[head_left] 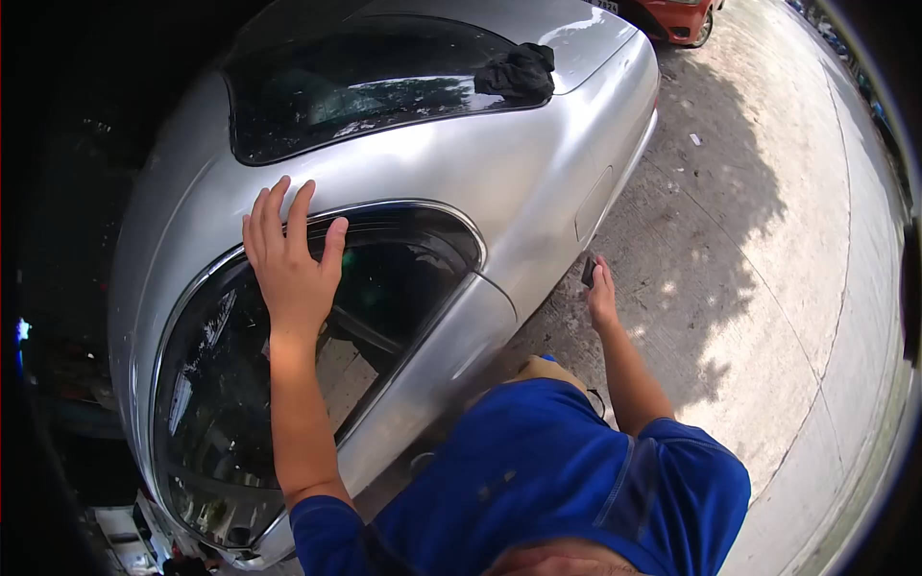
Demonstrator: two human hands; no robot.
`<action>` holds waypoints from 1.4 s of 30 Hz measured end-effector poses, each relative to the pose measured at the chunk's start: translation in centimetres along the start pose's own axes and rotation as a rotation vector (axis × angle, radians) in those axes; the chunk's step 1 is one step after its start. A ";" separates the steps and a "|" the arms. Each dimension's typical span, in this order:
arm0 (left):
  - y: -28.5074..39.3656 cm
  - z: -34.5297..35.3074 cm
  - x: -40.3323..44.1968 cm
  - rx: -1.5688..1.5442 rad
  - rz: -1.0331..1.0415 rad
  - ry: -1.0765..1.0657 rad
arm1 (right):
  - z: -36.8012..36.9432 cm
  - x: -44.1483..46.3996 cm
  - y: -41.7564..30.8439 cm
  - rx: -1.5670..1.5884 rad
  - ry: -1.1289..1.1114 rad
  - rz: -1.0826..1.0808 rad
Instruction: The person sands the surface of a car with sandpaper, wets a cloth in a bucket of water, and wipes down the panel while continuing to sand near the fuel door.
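A black cloth (519, 73) is bunched on the silver car's (384, 165) rear window (365, 108).
The left hand (294, 264) is held open over the side window and roof edge, contact unclear; a small dark object (588, 272) is gripped in the right hand's (603, 300) fingers, best kept firmly held, clear of the paint. The concrete ground (792, 240) is dappled with shade; a red vehicle (672, 17) is seen beyond.

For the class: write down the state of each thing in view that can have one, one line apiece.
Left hand: open, fingers spread
Right hand: gripping the small dark object
Black cloth: crumpled, on the car
Fuel flap: shut
Rear window: glossy, reflecting
Pavement: part sunlit, part shaded
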State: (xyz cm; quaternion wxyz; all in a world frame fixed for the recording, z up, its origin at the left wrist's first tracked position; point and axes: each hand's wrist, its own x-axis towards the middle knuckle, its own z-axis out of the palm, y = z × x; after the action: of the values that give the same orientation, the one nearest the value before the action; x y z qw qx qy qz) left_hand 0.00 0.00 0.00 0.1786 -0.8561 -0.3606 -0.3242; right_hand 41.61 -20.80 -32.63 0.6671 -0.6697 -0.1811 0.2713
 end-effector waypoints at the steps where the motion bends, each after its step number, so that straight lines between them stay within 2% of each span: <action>1: -0.8 0.4 2.6 0.032 0.062 -0.083 | 1.4 -1.9 1.1 0.038 0.039 0.023; 2: -1.4 1.1 4.8 0.041 0.154 -0.174 | 4.1 -1.9 0.5 -0.042 0.073 -0.118; 3: 7.6 6.5 10.0 0.033 0.274 -0.263 | -1.9 2.8 -0.4 -0.152 0.102 -0.217; 5: 11.9 12.3 15.7 0.034 0.413 -0.370 | 2.0 3.2 -4.3 -0.296 0.117 -0.330; 7: 16.3 19.2 21.0 -0.109 0.419 -0.360 | 6.3 2.6 -4.7 -0.419 -0.096 -0.537; 9: 20.7 24.9 24.3 -0.162 0.457 -0.314 | 9.9 -2.3 -3.0 -0.490 -0.266 -0.587; 10: 22.4 27.6 25.5 -0.190 0.468 -0.287 | 9.8 -2.0 -2.6 -0.548 -0.282 -0.598; 12: 24.3 32.2 26.5 0.000 0.507 -0.343 | 9.4 -2.1 -2.2 -0.665 -0.343 -0.610; 13: 24.7 33.9 26.7 0.100 0.522 -0.372 | 9.4 1.0 -3.5 -0.693 -0.221 -0.600; 14: 25.0 35.0 26.9 0.069 0.552 -0.328 | 8.8 6.3 -5.3 -0.731 -0.110 -0.588; 15: 25.4 34.7 26.8 0.009 0.592 -0.235 | 7.9 11.7 -7.7 -0.713 -0.028 -0.566; 16: 25.0 34.6 26.9 -0.002 0.638 -0.256 | 7.6 15.0 -9.2 -0.698 0.058 -0.549; 19: 23.5 31.1 26.3 -0.082 0.817 -0.282 | 9.4 12.5 -9.4 -0.668 0.017 -0.541; 21: 21.1 27.7 25.9 -0.111 0.922 -0.318 | 12.1 -0.1 -6.4 -0.574 -0.225 -0.549; 22: 20.1 25.5 25.4 -0.145 0.889 -0.355 | 13.0 -4.2 -4.6 -0.519 -0.340 -0.533; 25: 17.5 19.3 24.7 -0.189 0.708 -0.533 | 11.6 0.6 -5.4 -0.656 -0.183 -0.533; 27: 13.3 19.6 24.7 -0.142 0.849 -0.417 | 10.3 9.7 -8.2 -0.651 0.100 -0.549; 29: 13.1 20.1 23.6 -0.231 0.976 -0.146 | 9.9 11.0 -9.5 -0.596 0.154 -0.462; 32: 12.3 21.8 25.0 -0.219 0.927 -0.253 | 14.4 -1.7 -4.5 -0.616 0.007 -0.493; 33: 11.9 22.1 25.1 -0.278 0.849 -0.385 | 14.2 -2.0 -4.2 -0.684 0.024 -0.479; 35: 11.6 22.4 24.7 -0.262 0.872 -0.327 | 13.6 0.0 -3.8 -0.803 0.068 -0.476; 36: 11.6 22.6 24.5 -0.274 0.886 -0.317 | 12.7 4.4 -4.0 -0.666 0.186 -0.508; 38: 11.8 22.7 25.0 -0.251 0.877 -0.392 | 10.0 11.7 -5.4 -0.792 0.317 -0.528; 41: 15.0 19.3 22.7 -0.307 0.896 -0.328 | 11.6 5.1 -5.4 -0.600 0.015 -0.648; 42: 15.2 19.6 22.6 -0.314 0.889 -0.323 | 12.9 -0.3 -4.2 -0.508 -0.102 -0.595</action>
State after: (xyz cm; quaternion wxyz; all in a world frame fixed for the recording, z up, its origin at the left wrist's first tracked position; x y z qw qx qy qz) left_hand 31.48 11.60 0.17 0.1102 -0.9828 0.0695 -0.1306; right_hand 34.02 -10.54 -27.97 0.5197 -0.7176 -0.4614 0.0456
